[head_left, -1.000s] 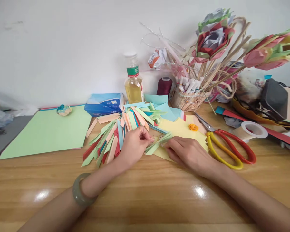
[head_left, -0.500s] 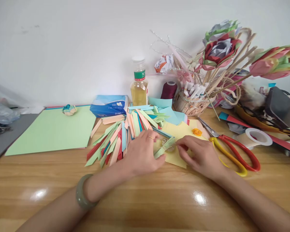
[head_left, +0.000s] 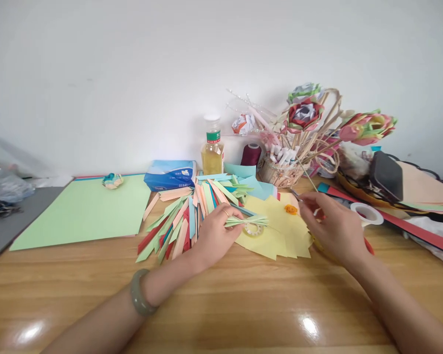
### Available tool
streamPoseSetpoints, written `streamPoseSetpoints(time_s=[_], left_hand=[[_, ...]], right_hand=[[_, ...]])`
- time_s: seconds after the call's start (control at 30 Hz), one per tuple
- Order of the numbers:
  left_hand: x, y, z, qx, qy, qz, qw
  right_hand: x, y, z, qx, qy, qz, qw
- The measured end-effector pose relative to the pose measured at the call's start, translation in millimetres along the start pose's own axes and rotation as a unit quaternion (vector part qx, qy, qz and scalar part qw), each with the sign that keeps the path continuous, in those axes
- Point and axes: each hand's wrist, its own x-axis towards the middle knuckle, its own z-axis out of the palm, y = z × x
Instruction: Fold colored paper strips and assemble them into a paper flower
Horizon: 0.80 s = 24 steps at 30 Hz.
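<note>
My left hand [head_left: 214,235] is closed on a small bundle of pale green paper strips [head_left: 246,221], holding it just above a clear tape roll [head_left: 253,229] that lies on yellow paper [head_left: 280,238]. My right hand [head_left: 334,226] is raised over the right side of the yellow paper with thumb and fingers pinched together. What they pinch is too small to make out. A small orange paper rose [head_left: 290,209] lies on the yellow sheet between my hands. My right hand mostly covers the scissors [head_left: 296,193].
A fan of coloured paper strips [head_left: 177,221] lies left of my left hand, beside a large green sheet [head_left: 81,211]. At the back stand a tissue pack [head_left: 170,174], an oil bottle [head_left: 212,149], a thread spool [head_left: 250,154] and a basket [head_left: 278,172] of paper flowers. A white tape roll [head_left: 366,214] sits at the right.
The view has pulled back and tilted up. My right hand has left the strip bundle and moved right and up over the scissors. My left hand still grips the bundle.
</note>
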Motion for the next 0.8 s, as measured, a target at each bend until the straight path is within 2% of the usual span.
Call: streamPoseSetpoints(time_s=[0.1, 0.17, 0.2, 0.3, 0.37, 0.43, 0.6, 0.7, 0.8], left_hand=[[-3, 4, 0.9, -0.023, 0.001, 0.026, 0.999], [-6, 5, 1.7, -0.054, 0.002, 0.01, 0.998], [-8, 6, 1.9, -0.075, 0.006, 0.002, 0.997], [-10, 8, 0.7, -0.132, 0.047, -0.015, 0.99], [-9, 13, -3.2, -0.151, 0.084, -0.022, 0.985], [-5, 19, -10.2, -0.164, 0.101, -0.022, 0.981], [9, 33, -35.2, -0.174, 0.02, -0.033, 0.984], [16, 37, -49.0, -0.164, 0.0, -0.029, 0.986], [21, 40, -59.7, -0.2, -0.005, -0.05, 0.979]], right_hand=[[-6, -20, -1, 0.1, -0.059, -0.133, 0.984], [-10, -36, 2, 0.142, -0.121, -0.177, 0.967], [-10, -43, 4, 0.167, -0.163, -0.171, 0.957], [-6, -60, 8, 0.285, -0.253, -0.075, 0.921], [2, -67, 5, 0.334, -0.279, -0.042, 0.899], [11, -72, -1, 0.356, -0.29, -0.042, 0.887], [26, -79, -8, 0.462, -0.337, 0.007, 0.82], [31, -82, -6, 0.48, -0.343, 0.025, 0.807], [37, -87, -5, 0.497, -0.358, 0.033, 0.79]])
